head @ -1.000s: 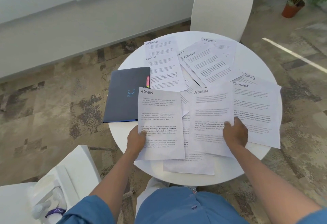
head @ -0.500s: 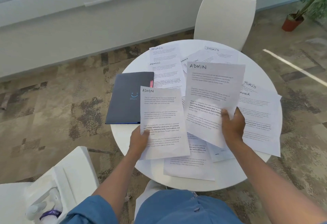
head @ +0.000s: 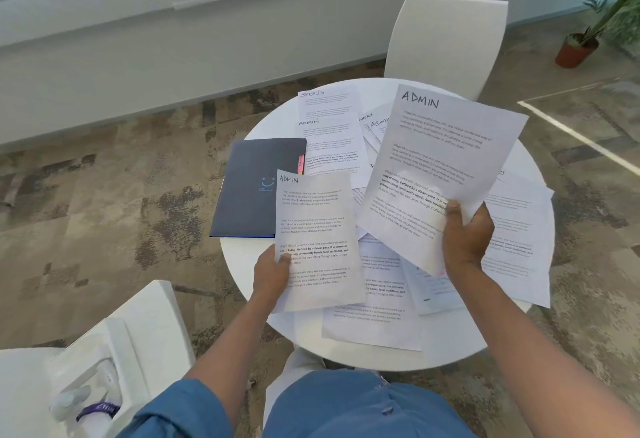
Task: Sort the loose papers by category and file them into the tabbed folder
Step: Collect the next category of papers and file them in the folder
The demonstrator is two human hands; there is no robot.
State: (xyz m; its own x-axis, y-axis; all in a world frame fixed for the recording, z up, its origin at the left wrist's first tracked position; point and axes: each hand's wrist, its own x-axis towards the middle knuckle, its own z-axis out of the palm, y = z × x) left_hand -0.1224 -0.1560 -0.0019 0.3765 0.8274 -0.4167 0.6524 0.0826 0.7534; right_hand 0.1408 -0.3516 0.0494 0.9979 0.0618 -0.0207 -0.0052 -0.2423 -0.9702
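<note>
Several loose printed sheets lie spread over a round white table [head: 533, 167], headed ADMIN, SPORTS or FINANCE by hand. My left hand [head: 272, 273] pinches the left edge of one ADMIN sheet [head: 315, 230], held low over the table's near left. My right hand [head: 467, 237] grips the lower edge of a second ADMIN sheet [head: 440, 167], raised and tilted above the pile. A dark grey folder [head: 249, 188] with coloured tabs on its right edge lies closed at the table's left, partly under the left sheet's corner.
A white chair [head: 446, 39] stands behind the table. At the lower left a white stand [head: 114, 351] carries a device with a purple band. A potted plant [head: 588, 39] sits on the carpet at the far right.
My right hand has lifted the second ADMIN sheet off the pile and raised it higher and towards me. My left hand has kept its sheet, nearly still.
</note>
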